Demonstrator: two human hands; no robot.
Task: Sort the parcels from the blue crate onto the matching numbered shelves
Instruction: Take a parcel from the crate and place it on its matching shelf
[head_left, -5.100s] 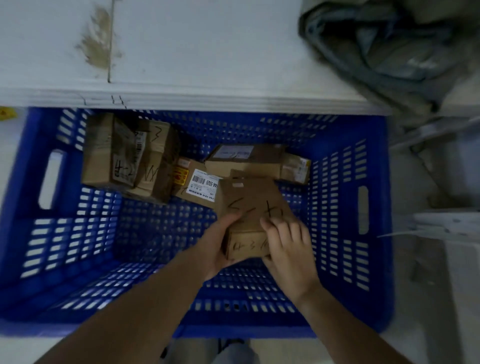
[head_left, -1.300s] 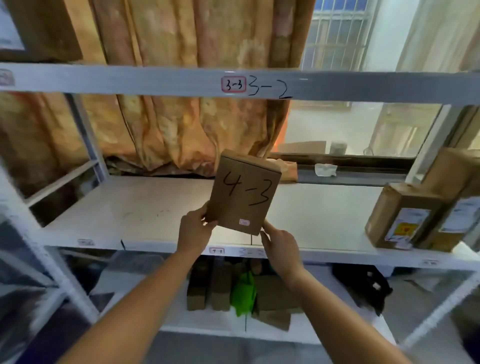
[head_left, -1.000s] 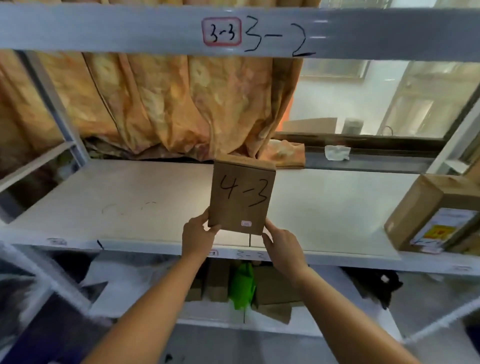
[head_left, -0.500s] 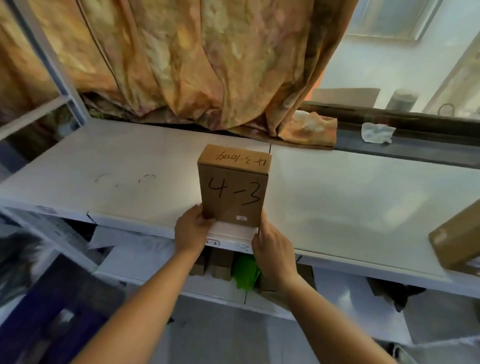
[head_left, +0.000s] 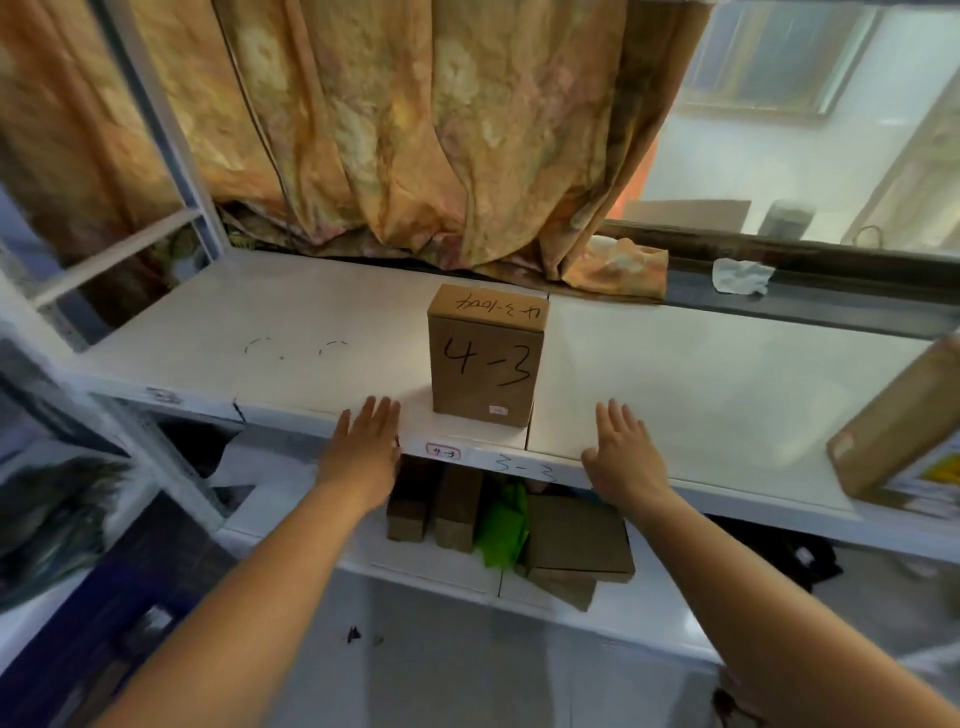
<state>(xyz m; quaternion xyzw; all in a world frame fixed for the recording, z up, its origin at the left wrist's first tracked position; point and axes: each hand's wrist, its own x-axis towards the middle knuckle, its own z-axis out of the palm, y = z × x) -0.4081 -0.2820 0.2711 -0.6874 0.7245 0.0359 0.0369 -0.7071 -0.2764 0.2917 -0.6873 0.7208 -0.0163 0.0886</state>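
Note:
A brown cardboard parcel (head_left: 485, 356) marked "4-3" stands upright near the front edge of a white shelf (head_left: 675, 384). A small tag reading "4-3" (head_left: 443, 451) sits on the shelf's front edge just below it. My left hand (head_left: 366, 447) hovers open to the parcel's lower left, apart from it. To the parcel's lower right my right hand (head_left: 623, 449) is open too, fingers spread, touching nothing. The blue crate is out of view.
Another labelled cardboard box (head_left: 901, 426) leans at the shelf's right end. Several brown parcels (head_left: 571, 535) and a green bag (head_left: 501, 525) lie on the shelf below. An orange curtain (head_left: 415, 130) hangs behind. A metal upright (head_left: 166, 135) stands at the left.
Both hands have let go of the "4-3" parcel and drawn back and apart. The parcel now stands alone on the shelf, slightly further in from the edge.

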